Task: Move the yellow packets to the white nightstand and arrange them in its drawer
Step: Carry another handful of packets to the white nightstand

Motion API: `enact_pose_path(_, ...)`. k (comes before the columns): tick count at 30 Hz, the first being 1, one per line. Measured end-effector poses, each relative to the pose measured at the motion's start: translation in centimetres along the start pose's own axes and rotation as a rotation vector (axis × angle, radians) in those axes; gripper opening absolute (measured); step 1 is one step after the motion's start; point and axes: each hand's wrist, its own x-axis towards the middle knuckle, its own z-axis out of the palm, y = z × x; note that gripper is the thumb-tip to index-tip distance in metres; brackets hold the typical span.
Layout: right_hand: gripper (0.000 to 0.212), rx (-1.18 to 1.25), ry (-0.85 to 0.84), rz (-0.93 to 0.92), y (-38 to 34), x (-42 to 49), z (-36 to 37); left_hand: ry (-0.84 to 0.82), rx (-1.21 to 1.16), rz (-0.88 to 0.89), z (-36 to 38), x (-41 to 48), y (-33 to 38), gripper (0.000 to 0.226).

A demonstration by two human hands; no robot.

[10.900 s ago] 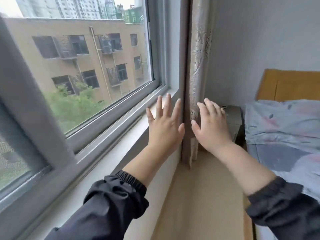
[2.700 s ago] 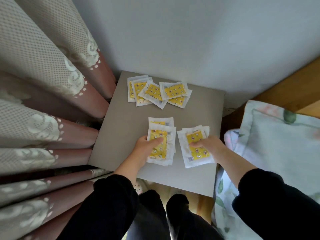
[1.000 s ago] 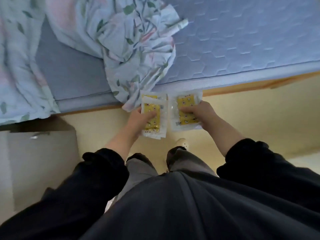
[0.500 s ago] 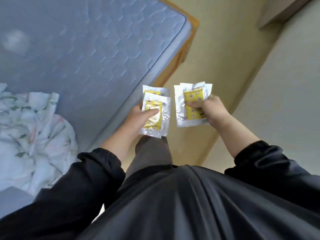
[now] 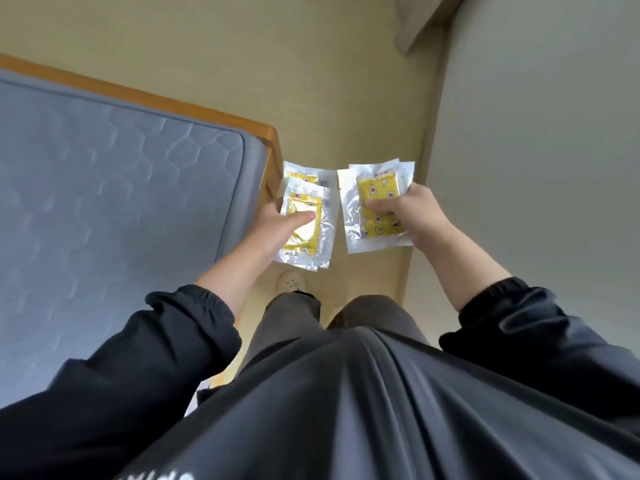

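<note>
Each hand carries several overlapping packets, and the layers hide one another, so the count in either cannot be told. The left hand [image 5: 273, 225] has a closed grip on the left stack of yellow packets [image 5: 303, 245]: the thumb lies flat across the top packet, and the fingers are hidden beneath it. The right hand [image 5: 412, 213] pinches the right stack of yellow packets [image 5: 377, 188], with the thumb pressed onto the yellow face and the fingers curled round its far edge (their tips are mostly out of sight). The print on the packets shows only as small marks, too fine to read.

Both stacks are held in the air over the floor [image 5: 311, 81], just past the wooden corner of the bed frame [image 5: 273, 150]. The left stack is close beside that corner, its top edge overlapping the frame in the view. The right stack sits farther from the corner, near the pale wall [image 5: 536, 168].

On the other side of the corner lies the bare blue-grey mattress [image 5: 121, 185], cut off at the picture's edge. Below the corner a light shoe [image 5: 291, 282] peeks out from grey trousers [image 5: 291, 323]. Dark sleeves [image 5: 180, 341] and a dark garment fill the lower frame and hide the floor there. Far from the corner, by the wall, a beige shape [image 5: 422, 15] is cropped by the top edge and hard to identify.
</note>
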Motion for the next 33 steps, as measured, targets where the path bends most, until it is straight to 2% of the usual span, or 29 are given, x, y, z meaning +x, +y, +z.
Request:
enact_pose_path(7, 0.024, -0.066, -0.064, 0.011, -10.9, 11.9, -4.1, 0.057, -0.014, 0.007, 3.3, 11.3, 12.1, 0.013)
enact_pose_path(10, 0.025, -0.154, -0.135, 0.015, -16.5, 18.3, -5.3, 0.132, -0.117, -0.004, 4.3, 15.9, 16.1, 0.008)
enact_pose_path(14, 0.026, -0.313, -0.202, 0.010, -24.1, 25.4, -6.2, 0.221, -0.319, -0.058, 5.8, 20.1, 20.5, 0.017)
enact_pose_path(17, 0.037, -0.396, -0.242, -0.004, -28.8, 29.6, -5.0, 0.256, -0.458, -0.067, 5.5, 22.1, 23.8, 0.015)
enact_pose_path(24, 0.061, -0.600, -0.387, -0.085, -38.1, 36.9, 4.8, 0.396, -0.607, -0.055, -2.5, 26.8, 28.6, 0.016)
enact_pose_path(27, 0.060, -0.673, -0.449, -0.133, -42.6, 38.8, 11.1, 0.434, -0.663, -0.027, -8.0, 29.0, 30.4, 0.019)
enact_pose_path(30, 0.042, -0.722, -0.487, -0.198, -47.0, 40.4, 17.6, 0.483, -0.691, -0.009, -13.9, 31.4, 32.1, 0.021)
enact_pose_path(33, 0.037, -0.727, -0.539, -0.219, -51.4, 41.2, 24.6, 0.536, -0.694, -0.012, -20.6, 33.2, 34.2, 0.020)
